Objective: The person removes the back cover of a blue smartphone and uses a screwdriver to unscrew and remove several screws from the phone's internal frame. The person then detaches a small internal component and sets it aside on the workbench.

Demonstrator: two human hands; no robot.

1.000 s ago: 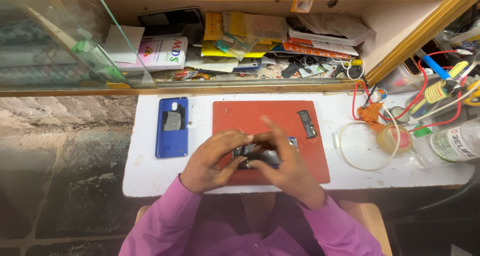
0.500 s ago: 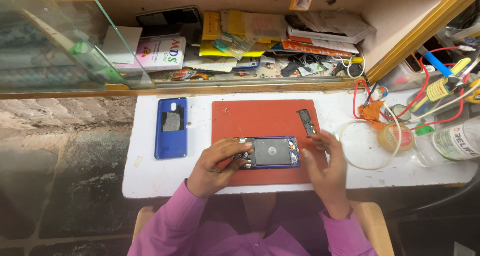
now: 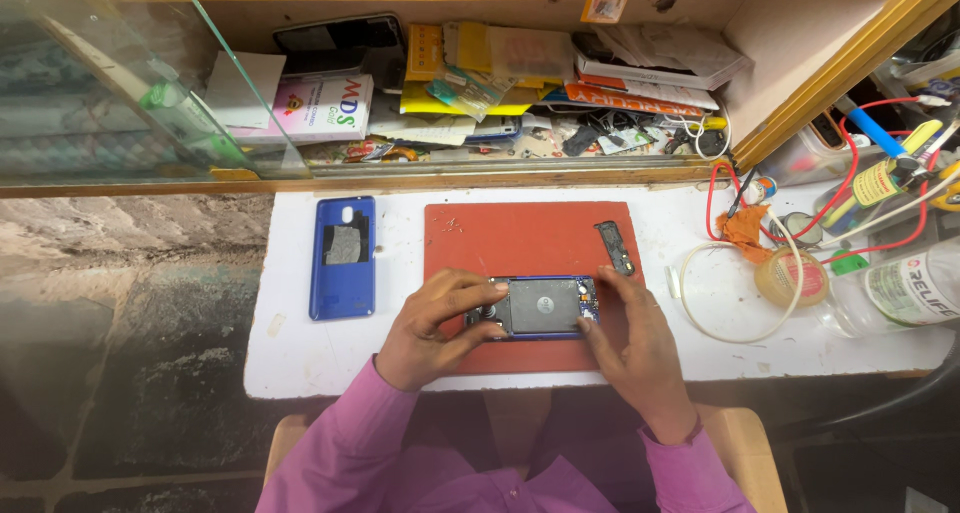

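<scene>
An opened blue phone (image 3: 540, 306) lies flat on a red work mat (image 3: 520, 241), its insides and grey battery showing. My left hand (image 3: 432, 325) grips the phone's left end, thumb and fingers curled around it. My right hand (image 3: 630, 343) holds the right end, fingers on its edge. A small dark phone part (image 3: 614, 247) lies on the mat just above my right hand. The phone's blue back cover (image 3: 342, 257) rests on the white table (image 3: 300, 358), left of the mat.
A coil of white cable (image 3: 735, 295) and a tape roll (image 3: 791, 277) lie to the right, with red wires (image 3: 860, 188), tools and a white bottle (image 3: 905, 291) beyond. A wooden shelf (image 3: 500, 183) behind holds papers and boxes. A glass pane (image 3: 130, 73) stands at left.
My hands, clasped together over the phone a second ago, have parted to its two ends, and the opened phone now lies in plain sight on the mat.
</scene>
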